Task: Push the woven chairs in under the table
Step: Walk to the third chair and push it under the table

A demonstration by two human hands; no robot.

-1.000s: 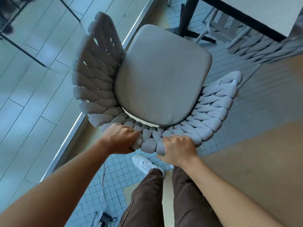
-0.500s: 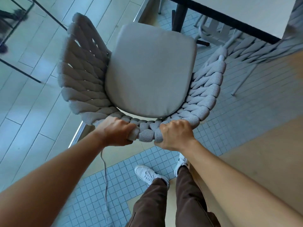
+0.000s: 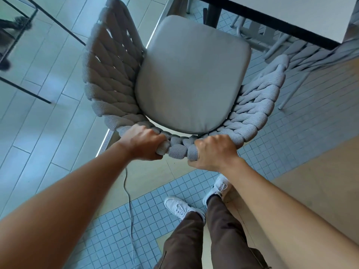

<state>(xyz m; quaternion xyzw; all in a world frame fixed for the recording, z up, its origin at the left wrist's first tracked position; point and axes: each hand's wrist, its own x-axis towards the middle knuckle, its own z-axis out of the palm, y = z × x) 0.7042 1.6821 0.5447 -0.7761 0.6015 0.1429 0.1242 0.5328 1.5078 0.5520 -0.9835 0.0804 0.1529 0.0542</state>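
A grey woven chair (image 3: 108,74) with a smooth grey seat cushion (image 3: 192,74) fills the middle of the view, its open front facing the table (image 3: 291,14) at the top right. My left hand (image 3: 141,142) grips the braided top of the backrest on the left. My right hand (image 3: 213,152) grips the same rim just to the right. The cushion's far edge lies close to the table's dark edge and its black leg (image 3: 212,16). A second woven chair (image 3: 314,53) stands to the right, partly under the table.
A metal floor strip (image 3: 104,140) runs under the chair's left side, with pale planks to its left. A thin black frame (image 3: 25,82) stands at far left. A white cable (image 3: 129,210) trails over the blue tiles by my feet (image 3: 180,207).
The chair has turned so its front faces the table and has moved closer to it. Both hands have kept their grip on the backrest, and my feet have stepped after it.
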